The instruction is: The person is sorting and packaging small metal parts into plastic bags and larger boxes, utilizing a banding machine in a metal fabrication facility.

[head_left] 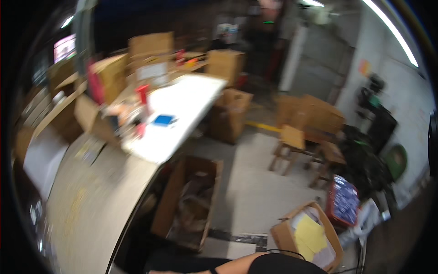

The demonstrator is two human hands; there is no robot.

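The picture is blurred by motion. Along the lower edge lies my bare right forearm (239, 265), below a short black sleeve (283, 264), with a dark band round the wrist. Only a sliver of my right hand (178, 272) shows past the band; its fingers are cut off, so what it holds or touches is hidden. My left hand is out of the picture. Nearest to the right hand stands an open cardboard box (157, 219) with crumpled, clear-looking material inside. A pale worktable (109, 182) runs along the left.
On the table's white far part (182, 100) lie a blue object (163, 120) and red items (142, 93). Cardboard boxes (151, 48) stack behind. To the right are a wooden stool (292, 137), a box with yellow sheets (310, 235) and a red crate (343, 201).
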